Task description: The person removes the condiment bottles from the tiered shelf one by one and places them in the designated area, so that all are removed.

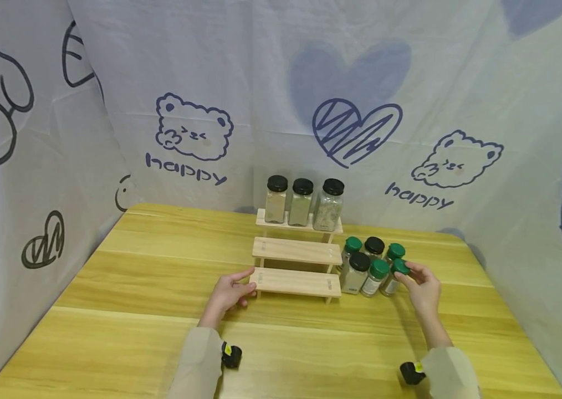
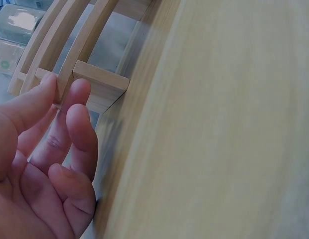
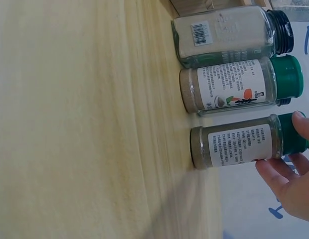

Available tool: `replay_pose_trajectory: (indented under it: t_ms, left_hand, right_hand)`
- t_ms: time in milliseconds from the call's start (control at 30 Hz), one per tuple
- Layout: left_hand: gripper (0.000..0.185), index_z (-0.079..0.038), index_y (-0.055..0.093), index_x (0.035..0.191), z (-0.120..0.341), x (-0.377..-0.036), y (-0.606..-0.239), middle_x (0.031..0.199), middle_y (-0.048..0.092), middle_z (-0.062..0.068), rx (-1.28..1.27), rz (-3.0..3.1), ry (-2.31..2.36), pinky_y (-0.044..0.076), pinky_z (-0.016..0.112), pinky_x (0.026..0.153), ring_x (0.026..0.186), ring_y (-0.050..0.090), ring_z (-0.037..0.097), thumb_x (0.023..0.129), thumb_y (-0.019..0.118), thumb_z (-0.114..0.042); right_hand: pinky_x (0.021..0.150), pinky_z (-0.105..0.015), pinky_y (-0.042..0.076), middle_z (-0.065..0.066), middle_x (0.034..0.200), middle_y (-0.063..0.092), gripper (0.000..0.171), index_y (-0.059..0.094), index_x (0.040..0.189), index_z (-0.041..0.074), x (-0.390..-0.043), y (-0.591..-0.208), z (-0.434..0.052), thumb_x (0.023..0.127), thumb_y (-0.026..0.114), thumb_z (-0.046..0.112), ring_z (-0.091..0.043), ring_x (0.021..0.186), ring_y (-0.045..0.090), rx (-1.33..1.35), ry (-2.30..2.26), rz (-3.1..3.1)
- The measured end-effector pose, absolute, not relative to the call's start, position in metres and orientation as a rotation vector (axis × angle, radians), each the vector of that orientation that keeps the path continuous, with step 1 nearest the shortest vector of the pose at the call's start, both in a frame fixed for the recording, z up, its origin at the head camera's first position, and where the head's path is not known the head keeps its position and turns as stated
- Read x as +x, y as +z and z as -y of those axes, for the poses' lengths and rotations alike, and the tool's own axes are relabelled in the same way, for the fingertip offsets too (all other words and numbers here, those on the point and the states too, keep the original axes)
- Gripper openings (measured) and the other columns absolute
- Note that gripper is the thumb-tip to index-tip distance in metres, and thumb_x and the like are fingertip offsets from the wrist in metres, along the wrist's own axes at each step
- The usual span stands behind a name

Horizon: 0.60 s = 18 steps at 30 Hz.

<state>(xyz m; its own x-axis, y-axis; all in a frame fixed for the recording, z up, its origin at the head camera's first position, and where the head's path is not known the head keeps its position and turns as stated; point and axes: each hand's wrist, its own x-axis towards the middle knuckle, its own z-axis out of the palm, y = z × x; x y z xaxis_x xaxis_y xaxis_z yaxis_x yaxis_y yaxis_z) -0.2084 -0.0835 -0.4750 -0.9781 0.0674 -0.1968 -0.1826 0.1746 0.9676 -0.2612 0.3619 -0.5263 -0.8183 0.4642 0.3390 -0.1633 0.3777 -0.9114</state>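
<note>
My left hand (image 1: 228,293) pinches the left end of the lowest step of a three-tier wooden rack (image 1: 296,281), thumb on one face and the index finger (image 2: 77,89) under it. At the right end of the jar group, my right hand (image 1: 423,288) grips a green-capped spice jar (image 3: 239,144) by its cap (image 1: 400,267), thumb and fingers on opposite sides. This jar stands upright, its labelled side facing the right wrist camera. Beside it are another green-capped jar (image 3: 231,87) and a black-capped glass jar (image 3: 224,37).
Three black-capped jars (image 1: 302,202) stand along the rack's top step. More jars with green and black caps (image 1: 374,246) cluster behind the front row, right of the rack. A printed white cloth (image 1: 271,111) hangs around the wooden table (image 1: 151,288).
</note>
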Motion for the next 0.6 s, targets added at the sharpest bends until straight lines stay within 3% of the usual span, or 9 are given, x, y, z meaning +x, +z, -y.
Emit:
replay_pose_trajectory:
  t_ms: [200, 367, 600]
  left_hand:
    - [0.043, -0.014, 0.051, 0.128, 0.083, -0.208, -0.475, 0.078, 0.067, 0.011, -0.11, -2.244, 1.911, 0.021, 0.021, 0.034, 0.04, 0.049, 0.01, 0.086, 0.061, -0.013]
    - [0.043, -0.015, 0.051, 0.128, 0.083, -0.208, -0.475, 0.078, 0.067, 0.01, -0.115, -2.248, 1.903, 0.021, 0.021, 0.034, 0.041, 0.049, 0.01, 0.086, 0.061, -0.014]
    - [0.043, -0.014, 0.051, 0.127, 0.083, -0.208, -0.475, 0.079, 0.067, 0.011, -0.128, -2.234, 1.915, 0.021, 0.021, 0.034, 0.041, 0.05, 0.011, 0.085, 0.061, -0.013]
  right_hand:
    - [0.068, -0.014, 0.045, -0.001, 0.099, 0.063, 0.033, 0.065, 0.099, 0.009, -0.262, -0.526, -0.36, 0.069, 0.077, 0.014, -0.007, 0.086, 0.059, -0.245, 1.479, 2.063]
    - [0.069, -0.012, 0.044, 0.004, 0.096, 0.062, 0.029, 0.065, 0.098, 0.011, -0.255, -0.519, -0.356, 0.072, 0.076, 0.012, -0.002, 0.084, 0.057, -0.163, 1.469, 2.068]
    - [0.069, -0.011, 0.045, 0.004, 0.094, 0.061, 0.031, 0.061, 0.102, -0.005, -0.222, -0.474, -0.326, 0.075, 0.072, 0.005, 0.001, 0.086, 0.056, 0.019, 1.616, 1.97]
